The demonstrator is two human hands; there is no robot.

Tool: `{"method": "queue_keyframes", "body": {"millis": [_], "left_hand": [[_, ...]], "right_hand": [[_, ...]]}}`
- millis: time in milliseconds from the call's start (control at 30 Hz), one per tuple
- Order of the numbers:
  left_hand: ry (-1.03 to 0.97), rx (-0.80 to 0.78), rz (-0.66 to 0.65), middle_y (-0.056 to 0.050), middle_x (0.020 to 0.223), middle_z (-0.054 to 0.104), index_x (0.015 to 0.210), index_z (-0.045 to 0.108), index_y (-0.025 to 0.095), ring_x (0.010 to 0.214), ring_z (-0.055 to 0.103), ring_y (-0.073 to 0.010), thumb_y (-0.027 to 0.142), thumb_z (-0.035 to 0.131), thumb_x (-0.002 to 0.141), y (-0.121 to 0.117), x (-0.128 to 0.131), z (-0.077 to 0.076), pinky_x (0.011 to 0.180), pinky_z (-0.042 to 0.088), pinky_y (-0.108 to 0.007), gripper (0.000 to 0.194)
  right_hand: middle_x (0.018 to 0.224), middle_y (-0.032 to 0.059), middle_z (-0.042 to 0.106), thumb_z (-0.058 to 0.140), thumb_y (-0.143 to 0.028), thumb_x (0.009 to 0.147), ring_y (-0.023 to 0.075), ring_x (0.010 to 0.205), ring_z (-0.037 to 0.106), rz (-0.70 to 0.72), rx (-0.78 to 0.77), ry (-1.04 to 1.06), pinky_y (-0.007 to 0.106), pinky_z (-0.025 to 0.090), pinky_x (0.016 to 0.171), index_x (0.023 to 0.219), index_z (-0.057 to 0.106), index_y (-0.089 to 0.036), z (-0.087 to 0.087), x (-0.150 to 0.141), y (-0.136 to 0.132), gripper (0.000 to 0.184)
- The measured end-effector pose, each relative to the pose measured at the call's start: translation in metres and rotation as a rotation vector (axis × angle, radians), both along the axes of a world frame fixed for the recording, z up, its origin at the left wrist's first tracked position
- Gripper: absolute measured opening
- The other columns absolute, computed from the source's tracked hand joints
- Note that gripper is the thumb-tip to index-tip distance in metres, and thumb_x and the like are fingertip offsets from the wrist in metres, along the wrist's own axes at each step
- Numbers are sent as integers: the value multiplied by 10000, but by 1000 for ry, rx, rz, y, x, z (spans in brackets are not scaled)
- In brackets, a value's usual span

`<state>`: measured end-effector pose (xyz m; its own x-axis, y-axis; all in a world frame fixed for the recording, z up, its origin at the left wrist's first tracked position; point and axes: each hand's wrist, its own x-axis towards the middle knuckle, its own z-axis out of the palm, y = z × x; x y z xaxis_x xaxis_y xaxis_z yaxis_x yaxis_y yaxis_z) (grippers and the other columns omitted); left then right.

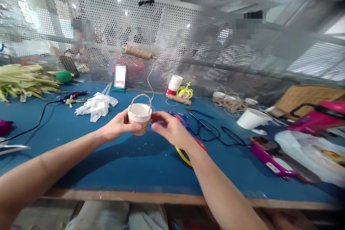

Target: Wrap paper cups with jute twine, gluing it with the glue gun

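My left hand point(118, 126) is closed around the side of a small cup-shaped basket point(139, 119), its thumb across the front. The basket is held upright above the blue table, with a white band below its rim and a thin twine handle point(140, 95) arching over its opening. Just right of it is my right hand point(174, 129), with thumb and fingers curved and apart; whether a fingertip touches the basket I cannot tell. Behind, a twine strand point(151, 82) hangs from a twine roll point(138, 52) toward the basket; its lower end is partly hidden.
A blue glue gun point(181, 118) and a red-and-yellow curved thing point(184, 156) lie partly behind my right arm. White crumpled cloth point(97, 106), another glue gun point(72, 95) and pale husks point(24, 81) are left. Rightward are a white cup point(253, 118) and a magenta device point(273, 160).
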<state>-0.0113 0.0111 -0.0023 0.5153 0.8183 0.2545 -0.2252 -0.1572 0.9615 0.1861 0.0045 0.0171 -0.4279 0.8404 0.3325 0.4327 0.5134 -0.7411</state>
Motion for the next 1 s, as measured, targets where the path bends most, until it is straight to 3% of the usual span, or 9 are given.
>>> {"method": "queue_keyframes", "body": {"millis": [133,267,467,667,733,867,1000], "left_hand": [[28,-81,-292,-109,983,590,1073,495,99,881,546,-200,324,684,631,-4,-1,-2,766,422,-320,531],[85,-101,-499,-100,995,584,1081,490,120,898,541,-205,319,668,638,-11,1,-2,775,432,-321,518],[118,-44,-512,-82,972,577,1106,478,138,861,531,-197,355,680,620,-12,0,0,738,442,-297,569],[133,-47,-513,-92,1075,562,1144,464,135,984,512,-234,430,677,620,-12,-1,-3,848,408,-339,637],[166,-62,-531,-84,1063,580,1124,488,136,974,524,-233,440,674,623,-11,-2,-5,843,414,-336,615],[213,-96,-580,-68,1004,624,1050,547,131,933,552,-223,501,664,609,-13,-2,-8,836,431,-329,588],[169,-268,-716,-66,815,664,1037,554,111,776,614,-209,563,619,622,-16,-1,-10,724,484,-334,617]], "right_hand": [[1000,98,594,526,-431,783,168,916,569,-28,139,173,323,477,777,1054,527,-161,21,10,1,383],[860,48,621,555,-302,782,128,756,575,29,217,-25,260,476,669,913,610,-166,39,1,-11,197],[750,23,627,514,-208,789,113,656,559,45,269,-265,233,444,606,800,628,-161,49,-11,-25,124],[931,63,600,538,-156,757,157,850,559,107,372,-528,264,435,725,994,609,-162,54,-16,-35,247],[899,69,613,545,-147,747,176,857,561,132,407,-677,278,428,725,968,623,-158,60,-21,-39,235],[730,66,641,530,-117,743,164,684,586,171,383,-971,246,392,577,753,652,-141,72,-35,-44,125],[630,67,642,537,-116,724,152,563,576,219,336,-1118,236,316,471,674,655,-135,78,-44,-41,130]]}}
